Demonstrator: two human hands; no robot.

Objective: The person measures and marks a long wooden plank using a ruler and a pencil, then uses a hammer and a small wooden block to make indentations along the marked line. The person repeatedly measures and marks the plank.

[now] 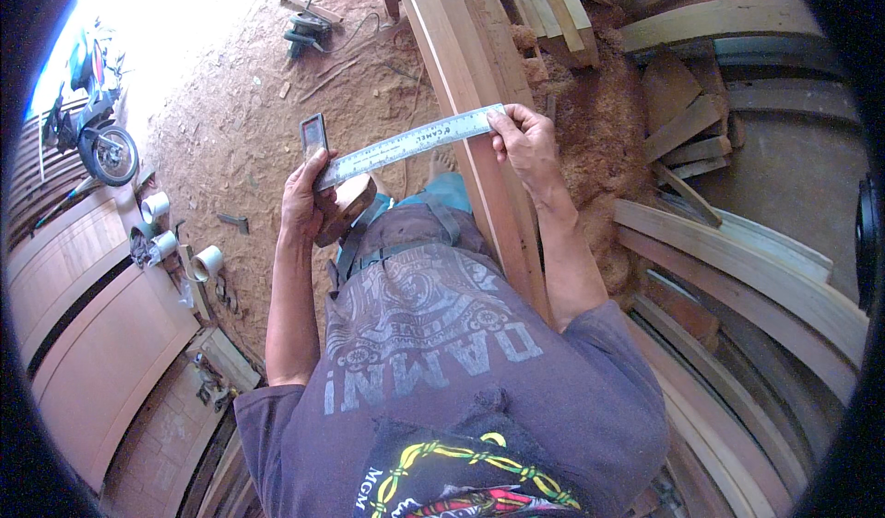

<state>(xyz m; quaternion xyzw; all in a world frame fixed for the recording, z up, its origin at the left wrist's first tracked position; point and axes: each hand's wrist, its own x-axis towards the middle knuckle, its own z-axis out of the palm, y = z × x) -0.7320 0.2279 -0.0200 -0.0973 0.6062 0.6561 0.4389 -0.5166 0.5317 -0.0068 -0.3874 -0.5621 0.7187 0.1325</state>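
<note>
A clear, flat ruler spans the gap between my two hands. My right hand pinches its right end with thumb and fingers, above a long reddish timber beam. My left hand is closed around the ruler's left end. A small, dark-framed rectangular thing stands up beside the left thumb; its kind cannot be made out, nor whether that hand grips it too. Just right of the left wrist is a rounded wooden piece, partly hidden by the hand.
A dark-green power tool with a cord lies on the sawdust-covered ground. Wooden panels and several white cylinders are at left, below a motorbike. Stacked planks and wood offcuts fill the right side.
</note>
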